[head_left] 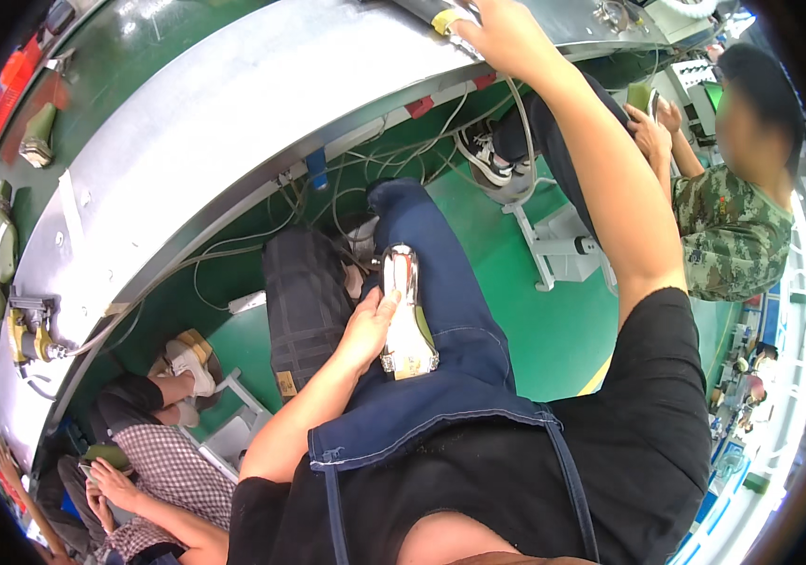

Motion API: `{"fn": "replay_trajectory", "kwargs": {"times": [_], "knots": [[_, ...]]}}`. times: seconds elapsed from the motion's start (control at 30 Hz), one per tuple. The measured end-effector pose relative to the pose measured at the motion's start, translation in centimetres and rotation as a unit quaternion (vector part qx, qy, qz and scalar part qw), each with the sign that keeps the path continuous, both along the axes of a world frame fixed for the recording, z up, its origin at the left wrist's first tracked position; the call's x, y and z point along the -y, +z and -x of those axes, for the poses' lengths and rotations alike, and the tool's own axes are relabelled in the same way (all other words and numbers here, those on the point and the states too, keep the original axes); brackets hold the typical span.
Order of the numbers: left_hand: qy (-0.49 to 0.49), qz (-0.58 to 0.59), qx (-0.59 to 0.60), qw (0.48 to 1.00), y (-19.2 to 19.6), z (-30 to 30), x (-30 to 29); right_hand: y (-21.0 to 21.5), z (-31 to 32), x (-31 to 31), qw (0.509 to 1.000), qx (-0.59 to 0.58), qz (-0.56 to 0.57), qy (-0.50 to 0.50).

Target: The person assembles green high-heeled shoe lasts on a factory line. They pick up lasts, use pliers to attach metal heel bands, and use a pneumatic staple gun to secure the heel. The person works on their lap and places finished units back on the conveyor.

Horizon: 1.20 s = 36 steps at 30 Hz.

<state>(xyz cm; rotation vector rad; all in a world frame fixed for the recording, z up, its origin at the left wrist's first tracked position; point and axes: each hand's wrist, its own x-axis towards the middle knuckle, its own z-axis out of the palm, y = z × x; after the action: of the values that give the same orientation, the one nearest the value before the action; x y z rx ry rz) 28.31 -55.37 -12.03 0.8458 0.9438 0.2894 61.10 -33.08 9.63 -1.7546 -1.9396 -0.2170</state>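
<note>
Head view showed the left hand (370, 325) clasping a shiny metal shoe mould (405, 315) on the lap; the right hand (506, 33) gripped a yellow-banded tool (440, 19) on the workbench (214, 132). Steadying the mould firmly seemed wise.

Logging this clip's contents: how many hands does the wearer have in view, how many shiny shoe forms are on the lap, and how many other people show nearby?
Wearer's hands: 2, the left hand on the shiny shoe form, the right hand up at the metal bench
Shiny shoe forms on the lap: 1
Other people nearby: 2, the camouflage-shirted person and the checked-shirt person
Total: 5
</note>
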Motion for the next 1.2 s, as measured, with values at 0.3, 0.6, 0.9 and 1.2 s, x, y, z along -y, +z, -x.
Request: {"fn": "replay_trajectory", "kwargs": {"times": [0.3,0.6,0.9,1.2], "knots": [[-0.006,-0.078,-0.043,0.996,-0.1,0.0,0.8,-7.0,-2.0,-11.8,0.995,0.096,-0.011,0.008],[-0.009,-0.062,-0.026,0.998,0.3,0.4,0.8,2.1,3.8,-2.3,0.943,-0.076,0.296,-0.132],[-0.037,-0.106,-0.069,0.991,0.8,0.6,1.1,0.2,5.6,20.3,0.802,-0.362,0.472,0.048],[-0.068,-0.166,-0.092,0.979,-0.2,1.2,1.7,-3.4,7.7,26.6,0.717,-0.33,0.612,0.048]]}}
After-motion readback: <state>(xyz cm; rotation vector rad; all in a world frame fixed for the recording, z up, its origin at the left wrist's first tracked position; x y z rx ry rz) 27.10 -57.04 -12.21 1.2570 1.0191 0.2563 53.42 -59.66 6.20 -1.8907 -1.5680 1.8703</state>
